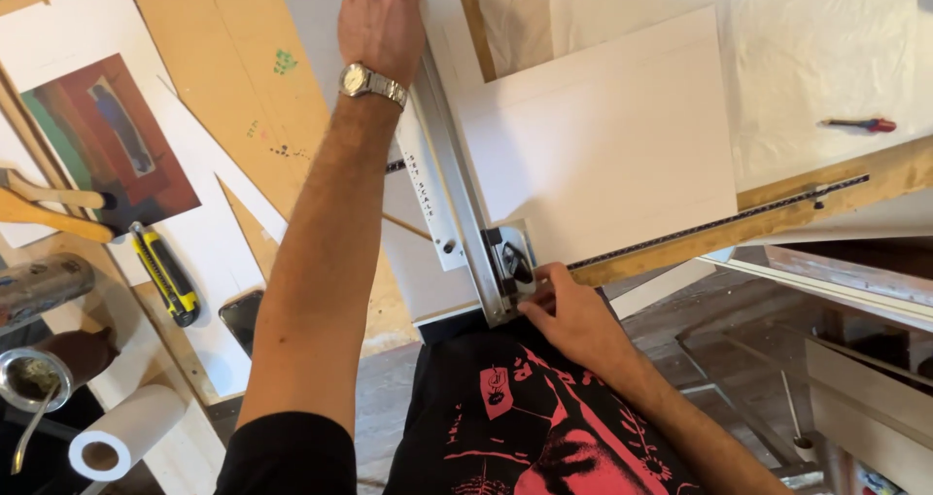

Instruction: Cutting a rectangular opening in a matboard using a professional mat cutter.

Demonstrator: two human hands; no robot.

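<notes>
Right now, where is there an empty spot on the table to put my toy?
The white board right of the metal cutter rail is bare, and so is the white sheet above the red-handled tool. The left side is crowded: picture print, yellow knife, phone, paper roll.

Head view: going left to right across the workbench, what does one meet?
Wooden-handled tool → colourful art print → yellow utility knife → left hand pressing the metal guide rail → right hand at the cutter head → white mat board → red-handled tool.
</notes>
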